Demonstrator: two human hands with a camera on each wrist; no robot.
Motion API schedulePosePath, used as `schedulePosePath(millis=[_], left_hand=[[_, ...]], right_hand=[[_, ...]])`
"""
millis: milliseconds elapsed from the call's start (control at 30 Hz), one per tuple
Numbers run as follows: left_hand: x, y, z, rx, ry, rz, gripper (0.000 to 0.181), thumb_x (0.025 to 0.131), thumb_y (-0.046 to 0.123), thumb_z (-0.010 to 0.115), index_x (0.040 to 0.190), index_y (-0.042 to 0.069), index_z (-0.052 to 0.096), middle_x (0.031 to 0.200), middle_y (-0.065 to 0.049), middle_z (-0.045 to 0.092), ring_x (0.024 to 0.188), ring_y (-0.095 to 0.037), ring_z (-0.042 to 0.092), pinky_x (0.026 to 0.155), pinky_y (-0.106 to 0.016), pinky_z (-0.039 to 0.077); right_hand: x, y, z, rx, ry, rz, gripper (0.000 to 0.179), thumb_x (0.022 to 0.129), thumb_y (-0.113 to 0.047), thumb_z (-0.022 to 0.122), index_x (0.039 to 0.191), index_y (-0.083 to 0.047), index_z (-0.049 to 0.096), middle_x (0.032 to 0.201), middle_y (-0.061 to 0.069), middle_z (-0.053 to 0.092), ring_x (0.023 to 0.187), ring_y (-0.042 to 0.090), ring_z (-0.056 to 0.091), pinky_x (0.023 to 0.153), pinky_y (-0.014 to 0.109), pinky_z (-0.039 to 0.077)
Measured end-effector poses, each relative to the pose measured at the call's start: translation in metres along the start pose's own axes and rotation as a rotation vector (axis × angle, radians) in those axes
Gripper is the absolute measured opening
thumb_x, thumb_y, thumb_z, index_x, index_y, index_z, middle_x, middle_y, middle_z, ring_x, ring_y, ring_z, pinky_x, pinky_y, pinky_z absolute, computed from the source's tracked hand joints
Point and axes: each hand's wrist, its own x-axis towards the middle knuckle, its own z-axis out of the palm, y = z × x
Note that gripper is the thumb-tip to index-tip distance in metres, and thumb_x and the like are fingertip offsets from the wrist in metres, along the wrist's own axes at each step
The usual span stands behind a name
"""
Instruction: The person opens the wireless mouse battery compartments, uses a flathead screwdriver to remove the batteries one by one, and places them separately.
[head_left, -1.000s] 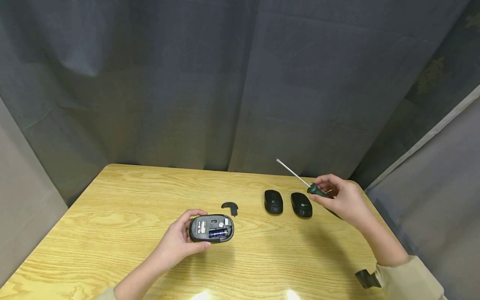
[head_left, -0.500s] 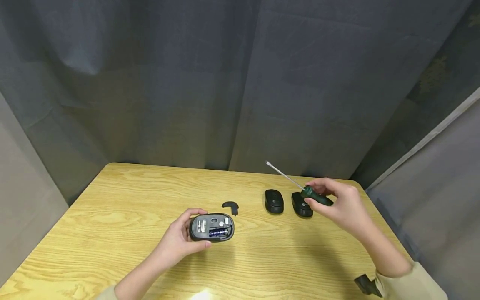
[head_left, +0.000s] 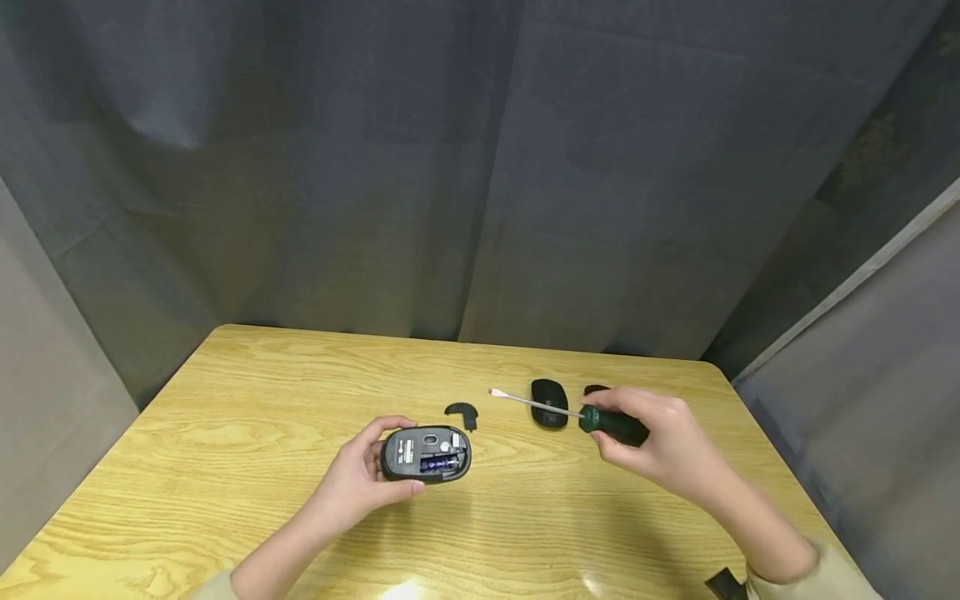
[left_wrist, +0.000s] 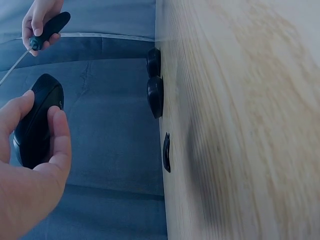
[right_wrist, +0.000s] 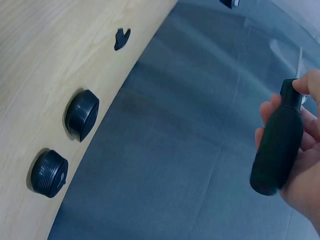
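My left hand (head_left: 367, 471) grips a black computer mouse (head_left: 408, 467) above the table, its underside turned up to the head camera. The battery compartment is uncovered, and a dark blue battery (head_left: 438, 463) lies in it. In my right hand (head_left: 660, 429) I hold a screwdriver (head_left: 618, 426) by its dark green handle. Its metal shaft (head_left: 528, 402) points left toward the mouse, and the flat tip is apart from it. The left wrist view shows the side of the held mouse (left_wrist: 40, 120); the right wrist view shows the screwdriver handle (right_wrist: 280, 145).
A curved black battery cover (head_left: 462, 412) lies on the wooden table (head_left: 262, 417), just beyond the held mouse. Two more black mice stand to its right: one mouse (head_left: 549, 392) partly behind the shaft, the other mouse (right_wrist: 50, 173) mostly hidden by my right hand in the head view. Grey curtains surround the table.
My right hand has moved left and down with the screwdriver, whose shaft has swung from a steep slant to nearly level, its tip nearer the held mouse. My left hand has barely moved.
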Motion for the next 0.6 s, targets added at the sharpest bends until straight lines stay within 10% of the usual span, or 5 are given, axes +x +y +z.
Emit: schedulePosePath(millis=[400,600], left_hand=[[-0.001,0.004,0.004,-0.031,-0.024,0.015,0.073,0.066,0.0,0.08,0.13,0.011,0.047,0.121,-0.024,0.057,0.101,-0.029,0.063,0.084,-0.029,0.055],[-0.001,0.002,0.006,-0.027,-0.021,0.009,0.073,0.065,0.001,0.081,0.13,0.012,0.047,0.121,-0.024,0.057,0.101,-0.029,0.063,0.082,-0.029,0.056]], right_hand=[[-0.001,-0.012,0.006,0.026,-0.056,-0.044,0.038,0.068,-0.005,0.07,0.105,-0.014,0.068,0.085,-0.008,0.067,0.064,-0.001,0.056,0.055,0.009,0.047],[-0.002,-0.012,0.011,0.019,-0.077,-0.068,0.027,0.087,-0.034,0.064,0.105,-0.015,0.069,0.091,-0.008,0.069,0.071,0.0,0.061,0.061,0.01,0.051]])
